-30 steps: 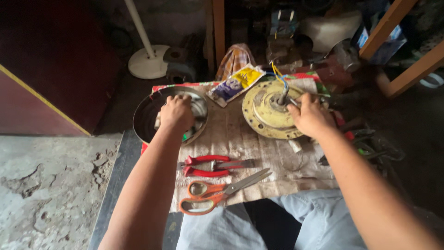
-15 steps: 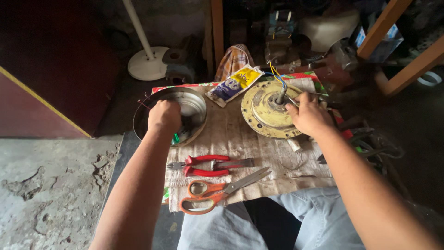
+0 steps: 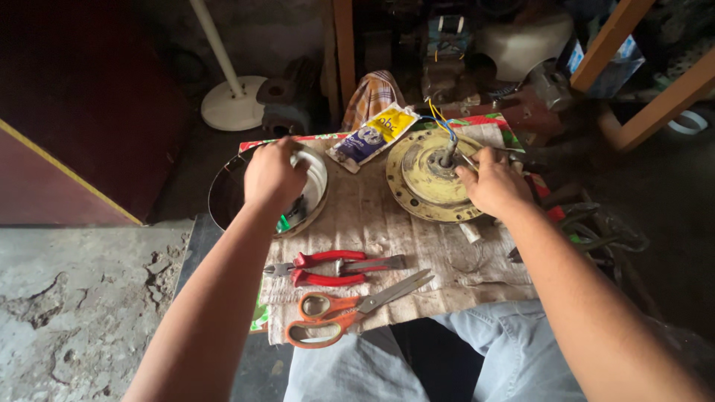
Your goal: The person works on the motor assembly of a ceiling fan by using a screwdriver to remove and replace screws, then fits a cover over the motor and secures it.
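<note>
Left hand (image 3: 272,175) rests curled over the rim of a round metal bowl (image 3: 223,195), fingers bent down into it; whether they grip anything inside cannot be told. Right hand (image 3: 494,182) lies on the near right edge of a yellowed round motor housing (image 3: 423,173), fingers partly curled around its rim, thumb towards the central shaft (image 3: 450,156) with its blue and yellow wires. Both items sit on a worn cloth (image 3: 372,223) covering a small work surface, bowl at the left edge, housing to the right, well apart. Between them at the far side lies a yellow and white pouch (image 3: 374,134). Nearer the person lie red-handled pliers (image 3: 328,268), and just below them orange-handled scissors (image 3: 339,316), untouched.
</note>
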